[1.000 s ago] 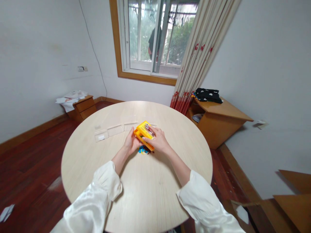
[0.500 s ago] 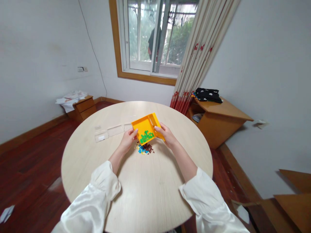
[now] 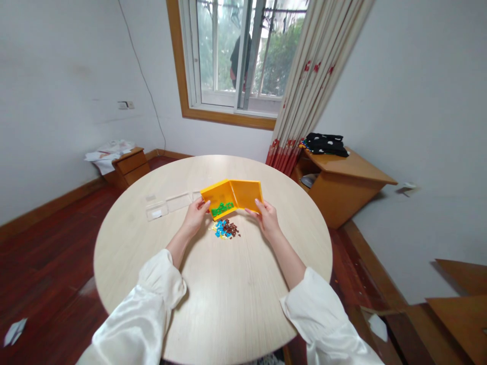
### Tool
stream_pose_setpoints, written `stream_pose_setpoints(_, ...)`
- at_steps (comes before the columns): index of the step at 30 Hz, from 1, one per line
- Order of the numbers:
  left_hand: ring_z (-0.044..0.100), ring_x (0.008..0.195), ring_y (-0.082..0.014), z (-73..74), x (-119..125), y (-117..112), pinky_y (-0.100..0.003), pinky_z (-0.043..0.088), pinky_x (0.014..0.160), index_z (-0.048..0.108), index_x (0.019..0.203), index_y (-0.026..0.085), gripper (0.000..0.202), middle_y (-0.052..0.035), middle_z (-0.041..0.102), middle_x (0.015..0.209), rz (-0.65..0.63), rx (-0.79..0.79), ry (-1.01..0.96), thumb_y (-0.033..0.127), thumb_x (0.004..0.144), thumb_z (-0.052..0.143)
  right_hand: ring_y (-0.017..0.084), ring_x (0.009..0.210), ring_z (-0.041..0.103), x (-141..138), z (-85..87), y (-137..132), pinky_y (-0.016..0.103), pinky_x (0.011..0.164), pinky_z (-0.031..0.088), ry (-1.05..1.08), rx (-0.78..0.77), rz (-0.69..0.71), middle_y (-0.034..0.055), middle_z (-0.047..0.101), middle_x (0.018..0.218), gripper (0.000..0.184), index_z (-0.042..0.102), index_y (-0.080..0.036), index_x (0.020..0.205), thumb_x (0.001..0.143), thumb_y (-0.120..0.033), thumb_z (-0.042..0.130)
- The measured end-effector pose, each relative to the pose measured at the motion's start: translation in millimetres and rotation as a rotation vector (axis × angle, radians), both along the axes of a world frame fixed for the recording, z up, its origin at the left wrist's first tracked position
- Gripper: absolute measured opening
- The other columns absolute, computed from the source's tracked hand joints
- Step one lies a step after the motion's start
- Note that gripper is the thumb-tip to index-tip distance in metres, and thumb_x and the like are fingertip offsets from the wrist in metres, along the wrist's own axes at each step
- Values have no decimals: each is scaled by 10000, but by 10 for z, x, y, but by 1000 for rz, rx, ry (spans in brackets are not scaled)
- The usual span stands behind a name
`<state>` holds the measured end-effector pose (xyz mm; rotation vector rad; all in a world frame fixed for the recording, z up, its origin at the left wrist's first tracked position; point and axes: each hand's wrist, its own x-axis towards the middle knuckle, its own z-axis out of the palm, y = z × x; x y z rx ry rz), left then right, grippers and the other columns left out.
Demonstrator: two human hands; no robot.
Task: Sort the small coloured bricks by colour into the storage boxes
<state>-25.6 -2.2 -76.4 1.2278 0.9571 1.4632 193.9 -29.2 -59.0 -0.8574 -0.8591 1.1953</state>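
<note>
Holding open an orange-yellow hinged plastic box [image 3: 243, 193], small green plastic pieces [image 3: 222, 209] still inside, blue, brown and yellow pieces [image 3: 227, 229] already heaped below on the round pale wood-grain table [image 3: 228, 299].
Pinching opposite edges between thumb and fingers of left hand [image 3: 196, 217] and right hand [image 3: 267, 218]; reaching forward with both forearms, converging inward.

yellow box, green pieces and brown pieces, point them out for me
Yellow box [image 3: 247, 194], head view: inside face of its right half.
Green pieces [image 3: 222, 209], head view: middle of the heap in the box's left half.
Brown pieces [image 3: 230, 229], head view: middle of their cluster.
</note>
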Motion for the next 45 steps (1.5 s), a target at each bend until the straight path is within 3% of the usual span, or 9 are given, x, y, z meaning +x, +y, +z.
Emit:
stream_pose_setpoints(6,625,821,-191,-20,25,-3,-279,468,673,665,980,151,400,-98,704,997,33,55,77,437,701,680,164,842,680,-37,-190,70,273,710,600,49,-63,-114,34,696,941,408,636,-192,849,586,-460,793)
stream_pose_setpoints(14,635,919,-228,-31,6,11,-360,493,831,686,915,170,367,-96,710,1004,24,70,78,421,649,717,164,824,662,-50,-291,104,303,751,587,59,-79,-87,21,678,859,379,633,-186,805,551,-407,808)
stream_pose_setpoints(19,643,906,-231,-29,-77,33,-371,497,847,705,882,177,322,-88,713,982,-43,82,43,375,631,738,163,784,628,-17,-254,84,354,787,570,35,8,-127,11,664,781,384,654,-157,765,519,-402,819)
stream_pose_setpoints(32,648,917,-248,97,-262,-7,-374,485,890,714,810,168,437,-82,723,888,-204,18,-73,430,489,854,162,700,604,-7,-170,33,439,858,528,-24,73,-127,0,638,675,403,654,-155,690,458,-411,862)
stream_pose_setpoints(40,645,784,-182,144,-229,-30,-301,493,794,717,772,143,454,-61,722,798,-234,-44,-168,395,435,887,140,726,608,-35,-86,-1,358,775,567,86,102,-156,-13,646,729,433,631,-162,745,459,-392,861)
stream_pose_setpoints(45,631,726,-158,232,-73,-103,-283,502,719,708,769,131,411,-58,720,810,-205,-82,-224,350,466,877,137,757,626,-2,-19,-20,308,710,572,119,146,-240,-17,646,803,427,591,-188,828,530,-382,829)
